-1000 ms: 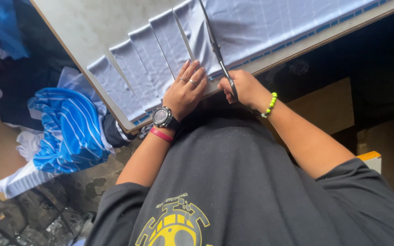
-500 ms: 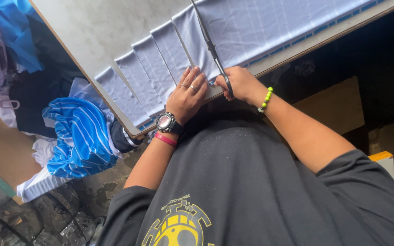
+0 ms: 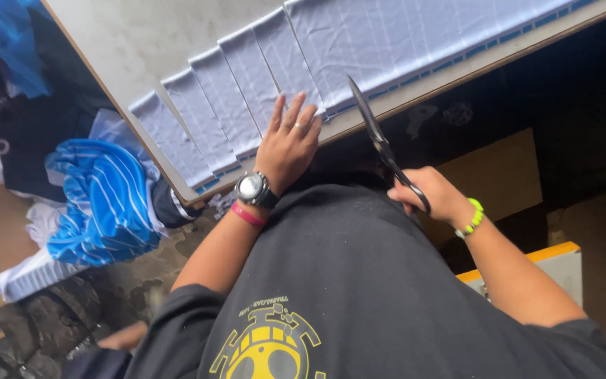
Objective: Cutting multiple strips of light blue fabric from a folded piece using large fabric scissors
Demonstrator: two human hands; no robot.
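While the left hand [image 3: 287, 146] presses flat on fabric strips [image 3: 247, 91], the right hand [image 3: 426, 196] grips scissors [image 3: 380, 137] beside them.

Pale blue cut fabric strips [image 3: 212, 112] lie side by side on grey wooden table [image 3: 128, 42]; left hand [image 3: 287, 144] flat on them. Right hand [image 3: 433, 196] holds black steel scissors [image 3: 380, 140] off the table edge, right of strips. Striped blue cloth pile [image 3: 99, 203] left, below table.

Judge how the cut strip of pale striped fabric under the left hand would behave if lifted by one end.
Likely floppy: the fabric strip lies flat with soft creases. Probably light, as the left hand merely rests on it. It may slide easily on the smooth table.
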